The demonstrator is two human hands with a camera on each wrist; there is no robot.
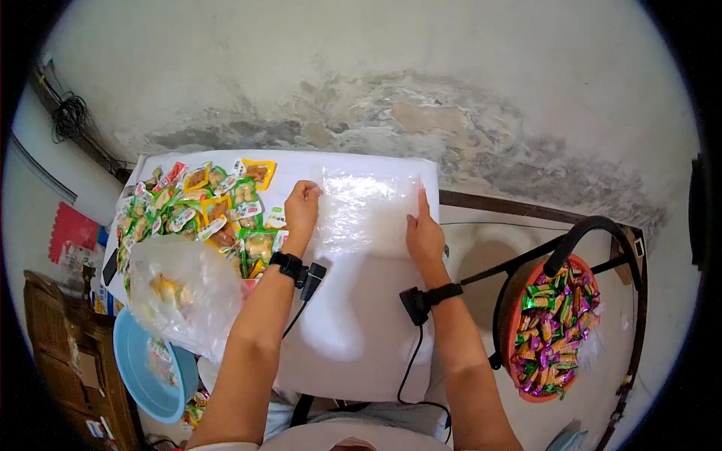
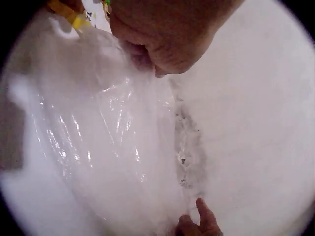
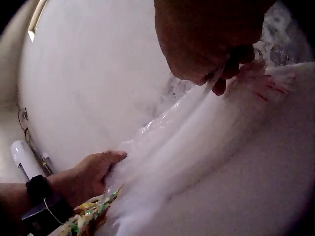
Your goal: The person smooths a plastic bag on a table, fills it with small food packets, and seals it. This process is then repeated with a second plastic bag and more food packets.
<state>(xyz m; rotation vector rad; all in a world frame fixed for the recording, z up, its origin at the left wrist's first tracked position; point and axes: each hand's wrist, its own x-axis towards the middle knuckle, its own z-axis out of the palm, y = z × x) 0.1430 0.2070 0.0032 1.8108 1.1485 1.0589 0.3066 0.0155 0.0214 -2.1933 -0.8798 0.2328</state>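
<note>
A clear plastic bag is stretched flat between both hands above the white-covered table. My left hand pinches its left edge; in the left wrist view the same hand has its fingers curled at the edge of the film. The right hand holds the opposite edge, and in the right wrist view its fingertips pinch the gathered film, below the back of the hand. Nothing can be made out inside the bag.
Colourful snack packets cover the table's left part, beside a large translucent bag holding some packets. A blue basin stands lower left. At right, an orange-rimmed basket of wrapped sweets stands near a black bar.
</note>
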